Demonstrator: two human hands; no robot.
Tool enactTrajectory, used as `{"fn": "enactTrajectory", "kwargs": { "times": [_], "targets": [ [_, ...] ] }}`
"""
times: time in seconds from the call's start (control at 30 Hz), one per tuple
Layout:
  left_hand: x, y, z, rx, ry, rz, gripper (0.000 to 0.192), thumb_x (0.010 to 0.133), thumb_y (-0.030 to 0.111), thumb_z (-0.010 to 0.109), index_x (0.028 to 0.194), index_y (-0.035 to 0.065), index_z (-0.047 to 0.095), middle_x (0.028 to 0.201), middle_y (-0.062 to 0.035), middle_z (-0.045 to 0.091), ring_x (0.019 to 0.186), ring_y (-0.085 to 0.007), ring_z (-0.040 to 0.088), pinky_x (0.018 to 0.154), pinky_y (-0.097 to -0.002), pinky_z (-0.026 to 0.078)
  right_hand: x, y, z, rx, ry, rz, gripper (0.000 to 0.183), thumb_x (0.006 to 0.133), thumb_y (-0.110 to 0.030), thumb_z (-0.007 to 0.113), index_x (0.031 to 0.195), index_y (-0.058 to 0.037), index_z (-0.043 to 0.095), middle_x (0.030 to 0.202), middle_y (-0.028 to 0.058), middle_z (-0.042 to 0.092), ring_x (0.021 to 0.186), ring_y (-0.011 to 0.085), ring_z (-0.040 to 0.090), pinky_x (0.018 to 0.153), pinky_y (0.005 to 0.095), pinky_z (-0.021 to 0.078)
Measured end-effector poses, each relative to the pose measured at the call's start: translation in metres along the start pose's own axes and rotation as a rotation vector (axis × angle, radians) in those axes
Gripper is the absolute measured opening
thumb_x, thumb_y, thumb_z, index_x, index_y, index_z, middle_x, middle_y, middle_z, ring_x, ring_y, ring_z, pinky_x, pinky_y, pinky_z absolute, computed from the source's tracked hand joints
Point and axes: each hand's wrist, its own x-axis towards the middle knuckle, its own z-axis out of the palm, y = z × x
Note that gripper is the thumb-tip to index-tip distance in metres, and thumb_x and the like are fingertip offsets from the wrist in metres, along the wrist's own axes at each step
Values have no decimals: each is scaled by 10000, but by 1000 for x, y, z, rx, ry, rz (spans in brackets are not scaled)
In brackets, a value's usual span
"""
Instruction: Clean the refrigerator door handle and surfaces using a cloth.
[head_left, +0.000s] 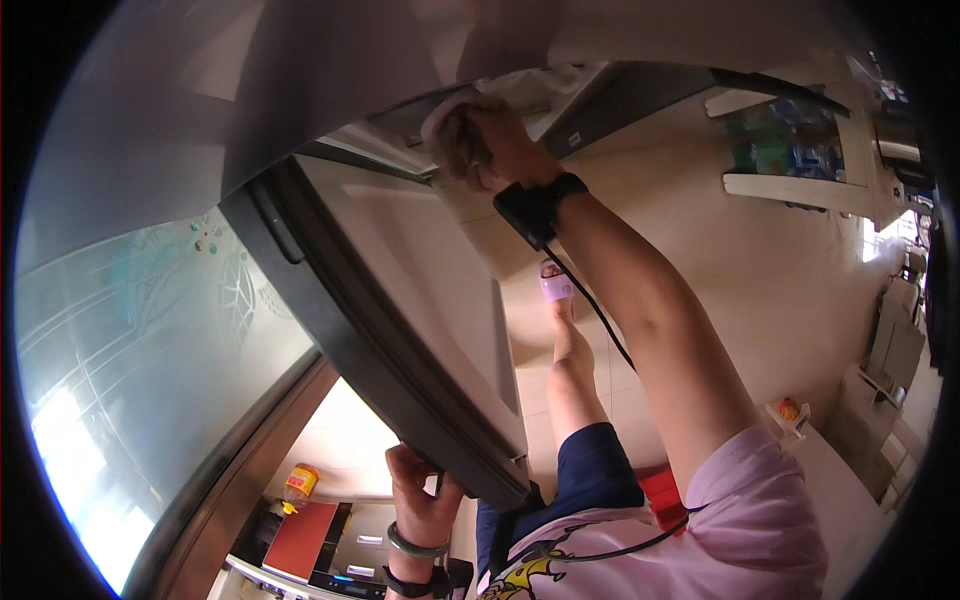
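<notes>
A refrigerator door (390, 330) stands open across the middle of the view, its dark frame and rubber gasket turned toward me. My left hand (424, 487), with a bangle at the wrist, grips the door's lower edge as seen here. My right hand (499, 142) reaches to the mouth of the refrigerator compartment (405, 146). Its fingers close around a pale, bundled item (454, 131), perhaps a cloth or a wrapped package; shadow hides what it is. Behind that hand, clear plastic (551, 79) shows inside the compartment. A large grey panel (337, 82) blocks the upper view.
A frosted glass door (165, 315) stands at left. Beyond it, a kitchen counter carries an oil bottle (301, 484) and a red board (300, 540). A rack with bottles (795, 142) stands at upper right, a red stool (660, 499) beside me. A black cable (600, 315) hangs from my right wrist.
</notes>
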Motion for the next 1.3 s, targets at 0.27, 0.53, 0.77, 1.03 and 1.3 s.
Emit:
{"fn": "enactTrajectory", "kwargs": {
  "times": [0.27,0.53,0.77,1.03,1.3],
  "targets": [
    [0,5,-3,106,9,28,436,736,196,684,1029,86,379,733,58,384,611,-15,299,524,-152,271,-65,-58,-37,-332,234,-120,122,830,-100,493,897,-41,576,671,59,575,553,122,548,441,248,423],
    [2,4,0,64,-74,42,379,743,-24,596,1014,32,337,914,-63,493,835,-124,555,739,-233,460,-102,-7,-110,-251,276,-23,102,806,-84,457,815,-19,535,573,83,540,371,139,471,296,262,344],
    [5,2,33,-150,-57,67,416,755,-60,538,1074,33,287,943,-77,465,865,-144,542,713,-253,469,-190,14,-118,-180,382,241,178,844,-94,459,997,-13,502,814,67,575,656,120,558,555,249,477],
    [38,29,106,-208,96,179,333,764,18,584,968,-6,323,848,-89,491,713,-125,551,614,-231,464,-257,15,-149,-51,414,147,228,861,-95,475,1079,-34,495,954,52,571,859,149,562,739,304,480],
    [69,49,160,-311,107,282,287,817,38,581,956,34,331,826,-38,470,681,-62,463,579,-184,399,-279,3,-170,-58,567,157,263,882,-151,491,1130,-63,487,1023,41,568,900,137,558,779,280,471]
  ]
}}
